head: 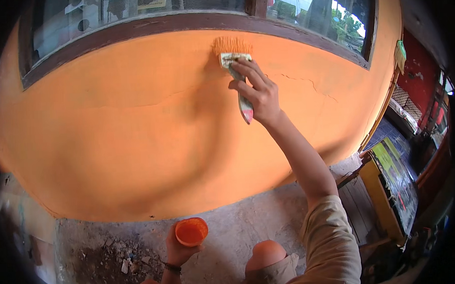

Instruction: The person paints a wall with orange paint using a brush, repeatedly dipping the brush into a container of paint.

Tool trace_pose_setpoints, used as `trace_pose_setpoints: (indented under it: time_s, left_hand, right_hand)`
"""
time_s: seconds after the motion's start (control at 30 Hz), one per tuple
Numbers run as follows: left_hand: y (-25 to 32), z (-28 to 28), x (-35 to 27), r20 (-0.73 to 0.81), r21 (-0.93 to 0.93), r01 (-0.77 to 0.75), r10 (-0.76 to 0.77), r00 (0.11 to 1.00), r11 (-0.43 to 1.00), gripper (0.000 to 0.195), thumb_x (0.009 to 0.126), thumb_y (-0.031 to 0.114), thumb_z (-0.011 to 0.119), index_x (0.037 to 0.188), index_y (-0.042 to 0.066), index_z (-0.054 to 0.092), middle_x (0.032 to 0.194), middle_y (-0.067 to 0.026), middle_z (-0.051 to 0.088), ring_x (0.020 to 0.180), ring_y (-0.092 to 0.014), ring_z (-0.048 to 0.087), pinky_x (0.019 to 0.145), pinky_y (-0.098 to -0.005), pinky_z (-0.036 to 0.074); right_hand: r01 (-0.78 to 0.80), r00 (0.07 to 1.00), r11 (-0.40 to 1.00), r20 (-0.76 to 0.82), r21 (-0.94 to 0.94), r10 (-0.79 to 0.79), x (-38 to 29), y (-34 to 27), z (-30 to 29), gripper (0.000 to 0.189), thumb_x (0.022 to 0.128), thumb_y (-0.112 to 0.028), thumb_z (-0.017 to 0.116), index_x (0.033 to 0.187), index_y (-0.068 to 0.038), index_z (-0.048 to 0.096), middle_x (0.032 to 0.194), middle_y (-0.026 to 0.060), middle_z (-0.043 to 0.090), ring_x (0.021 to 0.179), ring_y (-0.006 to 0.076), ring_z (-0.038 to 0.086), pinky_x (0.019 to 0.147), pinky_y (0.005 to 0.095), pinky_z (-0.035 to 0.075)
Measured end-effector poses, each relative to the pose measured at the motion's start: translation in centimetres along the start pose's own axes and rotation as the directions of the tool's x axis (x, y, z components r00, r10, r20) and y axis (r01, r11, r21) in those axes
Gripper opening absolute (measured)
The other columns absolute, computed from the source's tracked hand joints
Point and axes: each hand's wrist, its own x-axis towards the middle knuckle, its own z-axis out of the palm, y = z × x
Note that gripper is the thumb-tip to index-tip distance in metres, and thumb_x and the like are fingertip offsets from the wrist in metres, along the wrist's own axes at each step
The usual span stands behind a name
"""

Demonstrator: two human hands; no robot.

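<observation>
My right hand (256, 89) grips the handle of a wide paintbrush (235, 59). Orange-coated bristles point up and lie against the orange wall (144, 137), a little below the brown wooden window frame (193, 22). Streaks of white and red paint mark the handle. Lower down, my left hand (178, 249) is wrapped around an orange cup (192, 232) with orange paint inside, held above the floor near the foot of the wall. Thin cracks (312, 84) run across the wall to the right of the brush and, more faintly, to its left.
Rubble and dirt (128, 262) lie on the grey concrete floor (230, 224) at lower left. A wooden piece of furniture with a green and black panel (398, 181) stands at right. Beyond it is a doorway with blue floor tiles (390, 130); a green-topped broom (400, 57) hangs beside it.
</observation>
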Motion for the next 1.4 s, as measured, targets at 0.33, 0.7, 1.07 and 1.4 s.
trace_pose_setpoints:
  time_s: [0.33,0.7,1.07,1.4]
  left_hand:
    - [-0.6,0.5,0.1,0.01,0.046,-0.01,0.01,1.0,0.999,0.076,0.048,0.014,0.09,0.116,0.004,0.055,0.107,-0.0107,0.066,0.1,-0.024,0.065,0.087,-0.0372,0.052]
    - [-0.4,1.1,0.2,0.022,0.017,-0.011,0.011,1.0,1.0,0.071,0.051,0.013,0.088,0.114,0.004,0.055,0.104,-0.0101,0.066,0.097,-0.023,0.065,0.084,-0.0358,0.053]
    - [0.4,0.8,-0.9,-0.018,-0.042,-0.01,0.009,1.0,0.999,0.081,0.05,0.01,0.09,0.121,0.003,0.051,0.111,-0.0101,0.064,0.103,-0.021,0.063,0.089,-0.0357,0.052]
    - [1.9,0.2,-1.7,-0.09,-0.044,0.018,-0.022,0.996,0.999,0.09,0.048,0.007,0.091,0.127,0.002,0.048,0.116,-0.0113,0.063,0.108,-0.022,0.061,0.092,-0.0362,0.051]
  right_hand:
    - [-0.026,1.0,1.0,-0.004,-0.003,0.026,-0.2,1.1,-1.1,0.01,0.071,-0.005,0.065,0.078,-0.012,0.063,0.11,0.0069,0.064,0.109,0.0283,0.062,0.088,0.0402,0.056]
    - [-0.022,1.0,1.0,0.022,-0.02,0.023,-1.9,1.6,-1.0,0.01,0.071,-0.008,0.066,0.079,-0.014,0.063,0.111,0.0069,0.064,0.112,0.0276,0.061,0.088,0.0397,0.057]
    - [-0.027,0.999,0.999,0.043,0.032,0.025,-4.0,0.9,0.0,0.015,0.069,-0.007,0.067,0.083,-0.011,0.063,0.12,0.0112,0.061,0.118,0.032,0.057,0.095,0.0448,0.051]
    - [-0.2,0.781,0.878,0.611,0.434,-0.125,-14.4,-8.0,-2.5,0.008,0.072,-0.009,0.064,0.08,-0.012,0.065,0.097,0.0089,0.067,0.092,0.0263,0.067,0.083,0.037,0.055]
